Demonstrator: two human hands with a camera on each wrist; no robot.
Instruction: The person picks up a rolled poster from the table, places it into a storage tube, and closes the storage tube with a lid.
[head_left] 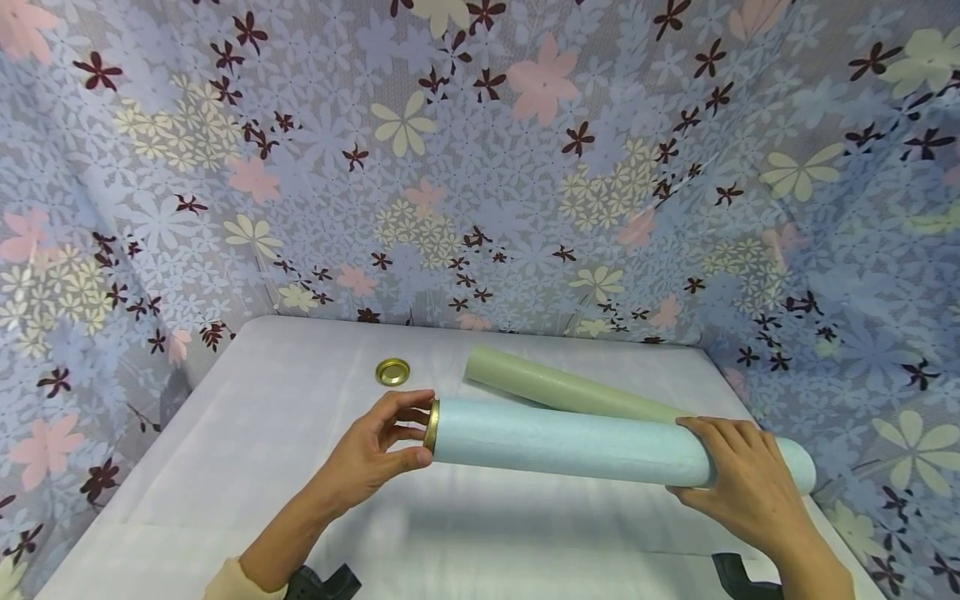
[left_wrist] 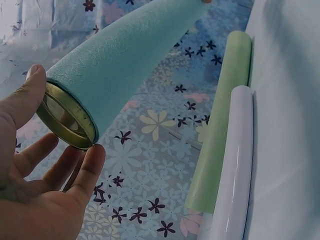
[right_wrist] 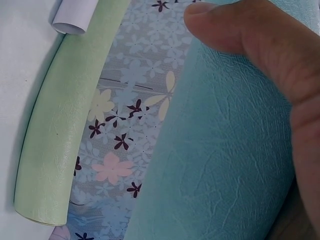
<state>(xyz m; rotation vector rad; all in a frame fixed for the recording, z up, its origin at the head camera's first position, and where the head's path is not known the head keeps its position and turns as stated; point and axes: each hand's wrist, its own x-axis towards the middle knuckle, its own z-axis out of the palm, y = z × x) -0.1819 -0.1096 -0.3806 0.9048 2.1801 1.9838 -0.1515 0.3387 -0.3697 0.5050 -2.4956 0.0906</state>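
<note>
Your right hand point(head_left: 750, 487) wraps around the far part of the blue tube point(head_left: 570, 442) and holds it above the bench point(head_left: 262, 467). Your left hand point(head_left: 371, 454) pinches the gold cap point(head_left: 431, 425) at the tube's end with thumb and fingertips. I judge that you are working this cap; next you should turn or pull it straight while the right grip stays firm. A second gold cap point(head_left: 392, 372) lies apart on the bench, and a green tube point(head_left: 562, 387) lies just behind; neither blocks you.

White table point(head_left: 247, 467), gold lid point(head_left: 392, 371), green tube point(head_left: 562, 387), perhaps a white roll point(left_wrist: 235, 165)
</note>
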